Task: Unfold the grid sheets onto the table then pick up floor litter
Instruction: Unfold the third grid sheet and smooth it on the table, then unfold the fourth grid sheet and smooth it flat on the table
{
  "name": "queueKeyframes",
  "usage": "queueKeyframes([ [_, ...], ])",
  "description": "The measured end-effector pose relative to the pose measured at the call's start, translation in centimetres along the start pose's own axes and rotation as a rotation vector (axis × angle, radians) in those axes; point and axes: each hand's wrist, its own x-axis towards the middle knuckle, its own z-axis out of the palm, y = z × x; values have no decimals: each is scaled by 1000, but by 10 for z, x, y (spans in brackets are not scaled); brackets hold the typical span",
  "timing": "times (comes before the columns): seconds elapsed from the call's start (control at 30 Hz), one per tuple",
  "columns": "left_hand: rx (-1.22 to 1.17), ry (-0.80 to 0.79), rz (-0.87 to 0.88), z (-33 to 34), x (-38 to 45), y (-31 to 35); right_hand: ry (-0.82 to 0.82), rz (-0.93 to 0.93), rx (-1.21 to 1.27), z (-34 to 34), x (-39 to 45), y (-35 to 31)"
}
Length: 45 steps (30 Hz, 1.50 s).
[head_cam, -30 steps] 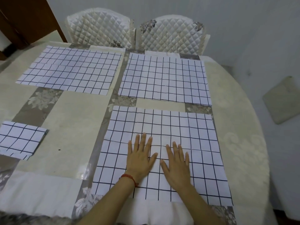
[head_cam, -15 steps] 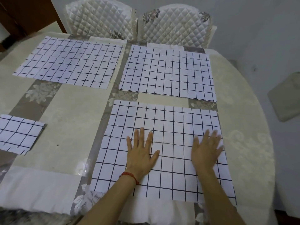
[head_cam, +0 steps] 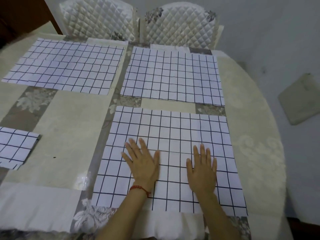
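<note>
Cream patterned tabletop carries three spread grid sheets; two quilted chairs beyond. Left hand and right hand lie flat, grip wide, holding nothing. A folded sheet is cut off at left.

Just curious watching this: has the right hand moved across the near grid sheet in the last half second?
Yes. The right hand has slid back left, away from the right edge of the near grid sheet and toward the left hand, lying flat on it.
</note>
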Motion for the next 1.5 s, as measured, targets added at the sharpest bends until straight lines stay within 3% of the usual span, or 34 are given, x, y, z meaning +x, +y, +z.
queueKeyframes([
  [0.03,23,-2,103,-1,-1,10,-5,1,-10,-1,0,0],
  [0.13,107,-151,643,-1,-5,37,-2,-5,-26,-1,1,1],
  [0.17,102,-213,709,-2,-2,36,0,-7,-24,0,1,1],
  [0.23,124,-251,556,-2,15,17,11,-13,-12,1,0,1],
  [0.33,58,-90,32,-9,40,-24,17,-15,9,0,0,1],
  [0.4,-4,8,-121,-16,42,-30,21,-14,16,0,-1,0],
  [0.43,11,54,-23,-17,34,-21,25,-12,20,-1,0,0],
  [0.5,70,-27,369,-12,10,4,25,-6,17,-1,0,0],
  [0.57,147,-110,560,-4,-16,9,18,-6,17,-1,-1,-1],
  [0.6,152,-117,535,-3,-21,1,14,-7,20,-1,-2,0],
  [0.73,75,-83,153,-10,-7,-57,8,-2,38,-4,-2,-1],
  [0.87,80,-97,13,-25,-3,-79,-18,-4,12,-6,-3,-2],
  [1.0,62,-138,56,-35,-9,-79,-37,-12,18,-8,-3,-1],
  [1.13,99,-124,251,-61,-31,-66,-90,-4,19,-13,-3,-3],
  [1.27,-64,-104,416,-83,-45,-71,-4,-82,91,-33,-12,-32],
  [1.37,-154,-116,338,-103,-43,-95,-109,-230,282,-50,-29,-84],
  [1.5,-200,-13,268,-136,-28,-140,-245,-444,333,-46,-51,-153],
])
